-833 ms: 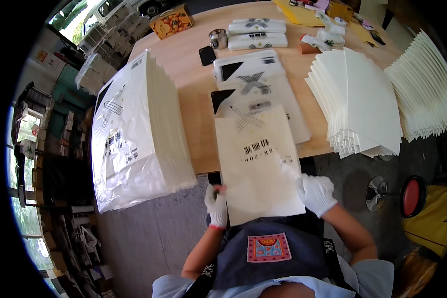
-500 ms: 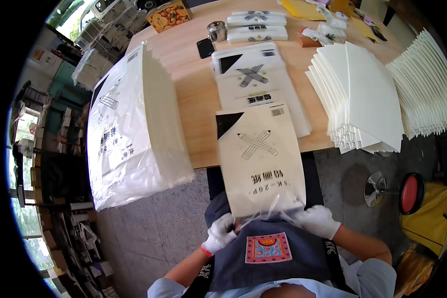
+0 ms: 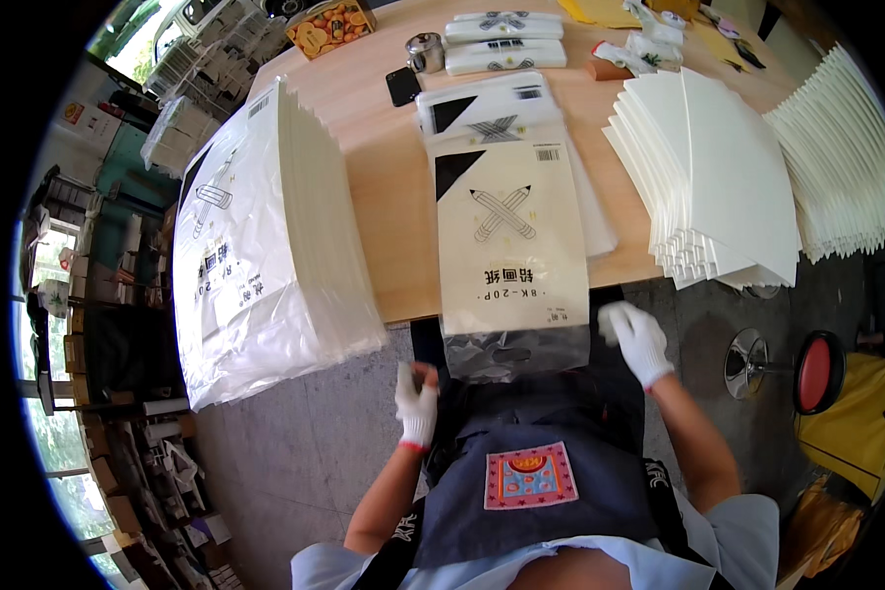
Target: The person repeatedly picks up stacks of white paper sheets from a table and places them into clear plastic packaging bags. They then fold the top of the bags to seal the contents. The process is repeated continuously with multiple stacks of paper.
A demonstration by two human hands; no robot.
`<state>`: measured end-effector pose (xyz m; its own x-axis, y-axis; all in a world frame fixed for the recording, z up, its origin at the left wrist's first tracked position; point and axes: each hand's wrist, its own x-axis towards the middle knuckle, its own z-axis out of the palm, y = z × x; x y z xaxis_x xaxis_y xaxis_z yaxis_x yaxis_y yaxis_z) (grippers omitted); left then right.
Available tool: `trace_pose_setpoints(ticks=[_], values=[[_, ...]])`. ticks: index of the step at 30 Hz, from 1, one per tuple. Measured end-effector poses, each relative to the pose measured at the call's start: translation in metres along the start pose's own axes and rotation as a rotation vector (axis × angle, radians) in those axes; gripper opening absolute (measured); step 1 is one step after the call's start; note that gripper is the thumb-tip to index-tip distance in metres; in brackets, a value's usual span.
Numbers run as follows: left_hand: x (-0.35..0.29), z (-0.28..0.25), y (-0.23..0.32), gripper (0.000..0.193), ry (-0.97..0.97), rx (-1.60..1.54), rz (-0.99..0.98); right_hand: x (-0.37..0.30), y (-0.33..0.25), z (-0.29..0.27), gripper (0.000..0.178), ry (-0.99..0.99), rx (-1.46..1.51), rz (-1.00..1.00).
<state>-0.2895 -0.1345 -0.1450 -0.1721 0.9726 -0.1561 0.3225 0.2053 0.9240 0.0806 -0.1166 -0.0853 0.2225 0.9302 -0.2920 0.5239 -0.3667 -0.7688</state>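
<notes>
A clear plastic bag holding cream drawing paper (image 3: 511, 211), printed with crossed pencils and a black corner, lies over the table's near edge. Its clear bottom flap (image 3: 516, 354) hangs toward my lap. Beneath it is a pile of clear printed bags (image 3: 596, 211). My left hand (image 3: 418, 405), in a white glove with bare skin showing at the thumb side, is just left of the flap, its fingers apart and holding nothing. Opposite, my right hand (image 3: 639, 342), also gloved, stands off the packet's right side with loosely bent fingers and nothing in them.
A tall stack of filled bags (image 3: 236, 256) stands on the left of the wooden table (image 3: 388, 197). To the right are fanned stacks of white paper (image 3: 723, 187). A phone (image 3: 402, 87), a metal pot (image 3: 425, 53) and rolled bags (image 3: 506, 56) lie farther back. A red-seated stool (image 3: 816, 372) stands at right.
The packet has moved away from me, farther onto the pile of bags, and its flap now lies flatter. Both hands have let go of its near end and moved apart and forward.
</notes>
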Motion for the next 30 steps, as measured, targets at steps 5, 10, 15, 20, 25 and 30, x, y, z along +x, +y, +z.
trace_pose_setpoints(ticks=[5, 10, 15, 20, 25, 30], values=[[0.064, 0.033, 0.032, 0.021, -0.289, -0.078, -0.159, 0.071, 0.075, 0.073, 0.04, 0.003, 0.207, 0.082], [0.033, -0.022, 0.206, 0.009, -0.122, 0.144, 0.505, 0.034, -0.027, 0.103, 0.035, -0.639, 0.977, 0.251], [0.018, -0.125, 0.233, 0.014, 0.412, 0.039, 0.794, 0.06, -0.171, 0.129, 0.027, -0.815, 1.037, -0.066], [0.068, -0.248, 0.231, 0.026, 0.739, -0.315, 0.466, 0.077, -0.323, 0.133, 0.038, -0.75, 0.484, -0.396], [0.088, -0.278, 0.106, 0.024, 0.559, -0.002, 0.122, 0.046, -0.331, 0.14, 0.057, -0.311, -0.166, -0.644], [0.089, -0.167, -0.062, 0.034, 0.445, -0.44, -0.128, 0.022, -0.231, 0.165, 0.052, -0.431, -0.335, -0.656]])
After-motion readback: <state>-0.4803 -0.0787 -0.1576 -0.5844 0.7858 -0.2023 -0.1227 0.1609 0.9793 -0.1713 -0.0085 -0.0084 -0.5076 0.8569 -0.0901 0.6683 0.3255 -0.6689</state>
